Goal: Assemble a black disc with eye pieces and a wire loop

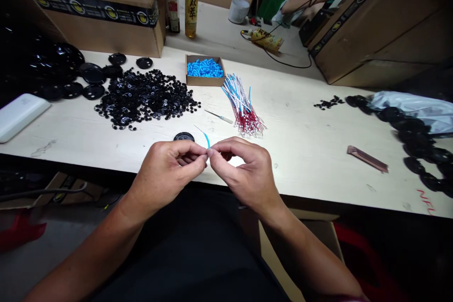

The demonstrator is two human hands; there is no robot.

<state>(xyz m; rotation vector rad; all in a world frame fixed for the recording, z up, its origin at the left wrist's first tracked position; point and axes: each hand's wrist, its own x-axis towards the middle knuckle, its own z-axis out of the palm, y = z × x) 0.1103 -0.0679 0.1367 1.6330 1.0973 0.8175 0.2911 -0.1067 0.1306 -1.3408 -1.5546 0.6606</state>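
Risk: thin blue wire (206,139) is held only at the fingertips, so a slack pinch could let it slip or kink it. A knock from either wrist could also scatter the small black buttons (141,99) in front of & left of the cardboard tray (203,81), or tangle the red-and-blue wire bundle (242,106) just right of it.

L hand (166,174) & R hand (244,174) are together, fingers curled, not spread. Fingertips meet on the wire, w/ its end sticking up & away toward the tray. Exact contact is partly hidden by the fingers.

Wire is well in front of the tray, over the bench edge area. Large black button (183,137) lies just behind L hand, toward the tray, not touched. Small screwdriver (218,116) lies btwn hands & tray, near the bundle. Blue plastic bits (205,68) fill the tray. Copper-colored strip (367,158) lies well right of the tray, near a row of big black discs (414,137).
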